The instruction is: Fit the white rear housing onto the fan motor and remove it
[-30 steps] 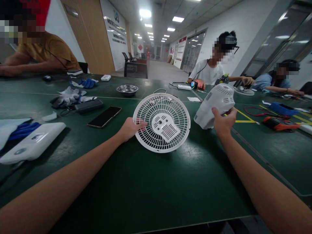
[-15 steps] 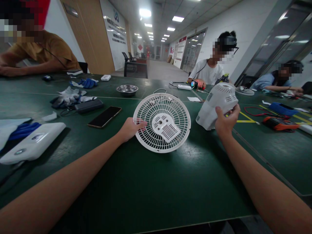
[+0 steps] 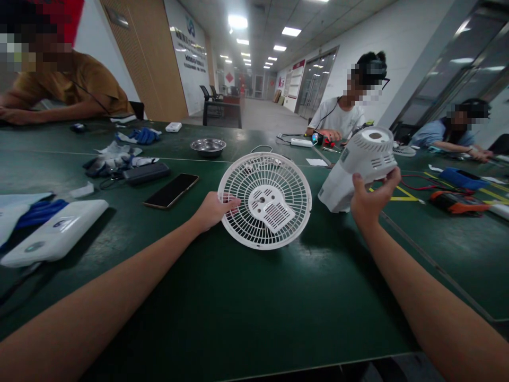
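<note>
- We have the round white grille (image 3: 264, 201) tilted up between the worktop's (image 3: 254, 307) near and far edges; its thin bars spread from a solid middle pierced by small holes and slots.
- Our left hand (image 3: 212, 211) grasps its left rim.
- Our right hand (image 3: 371, 199) grips a glossy white housing (image 3: 352, 170), leaning just beside the grille, nearer the worktop's right edge; vent slots ring its rounded upper end.

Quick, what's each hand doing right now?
Left hand: closed on the left edge of the white fan grille.
Right hand: holding the white plastic housing, tilted.
</note>
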Available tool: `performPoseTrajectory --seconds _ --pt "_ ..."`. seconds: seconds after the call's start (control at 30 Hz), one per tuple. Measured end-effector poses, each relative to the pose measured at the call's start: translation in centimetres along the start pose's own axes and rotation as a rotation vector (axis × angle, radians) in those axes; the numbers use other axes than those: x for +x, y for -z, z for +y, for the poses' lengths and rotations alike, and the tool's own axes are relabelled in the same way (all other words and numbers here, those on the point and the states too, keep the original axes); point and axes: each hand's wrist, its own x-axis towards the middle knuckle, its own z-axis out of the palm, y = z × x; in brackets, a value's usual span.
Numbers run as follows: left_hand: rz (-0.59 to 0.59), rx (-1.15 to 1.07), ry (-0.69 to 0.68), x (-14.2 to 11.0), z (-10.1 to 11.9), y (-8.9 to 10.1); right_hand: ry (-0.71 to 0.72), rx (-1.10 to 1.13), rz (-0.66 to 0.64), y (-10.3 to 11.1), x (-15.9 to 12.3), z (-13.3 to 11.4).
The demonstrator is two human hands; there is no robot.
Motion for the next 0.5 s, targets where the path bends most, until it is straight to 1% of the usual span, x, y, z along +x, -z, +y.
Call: performPoseTrajectory --seconds 0.1,0.17,0.2,0.23,0.3,0.4,0.5 --pt "-0.004 0.012 -0.003 0.0 0.0 0.1 0.105 -0.057 0.087 0.3 -0.6 -1.2" --pt "-0.013 0.010 -0.006 0.0 0.0 0.1 0.163 -0.038 0.064 0.5 -1.3 -2.3" --pt "-0.018 0.005 -0.009 0.0 0.0 0.1 0.191 -0.017 0.034 0.4 -1.7 -2.9" --pt "-0.021 0.000 -0.013 -0.1 0.0 0.1 0.214 0.001 -0.012 0.4 -2.2 -3.5" --pt "-0.019 0.002 -0.016 -0.1 0.0 0.1 0.229 0.002 -0.152 0.0 -3.2 -4.5" --pt "-0.007 0.014 -0.009 -0.1 0.1 0.1 0.181 -0.048 -0.403 -1.0 -4.7 -5.6" --pt "-0.012 0.013 -0.008 -0.2 0.2 0.1 0.137 -0.071 -0.583 -1.9 -5.9 -5.8"
